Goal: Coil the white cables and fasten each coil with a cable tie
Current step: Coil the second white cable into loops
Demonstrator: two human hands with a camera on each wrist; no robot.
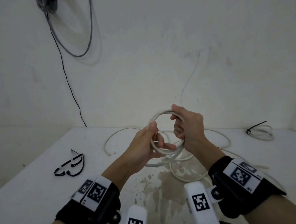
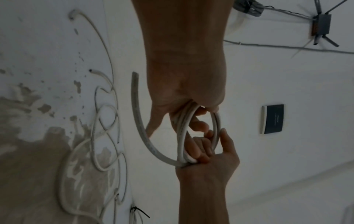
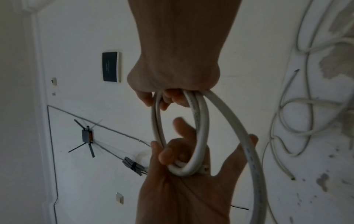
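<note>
Holding 1 untied coil (image 1: 166, 133) in both hands (image 1: 148, 143) (image 1: 188, 127), you've 1 tied coil (image 1: 260, 131) done; loose cables (image 1: 188, 174) and ties (image 1: 70, 166) wait on the bench (image 1: 37, 191).

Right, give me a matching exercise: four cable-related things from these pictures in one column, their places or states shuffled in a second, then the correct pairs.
Things
1. white coil
2. tied coil
3. black cable ties
4. loose white cables

Places or states
A. lying unused on the table's left side
B. held up between left hand and right hand
C. sprawled unwound on the table under the hands
D. already fastened, at the far right by the wall

Pairs: 1-B, 2-D, 3-A, 4-C
</note>
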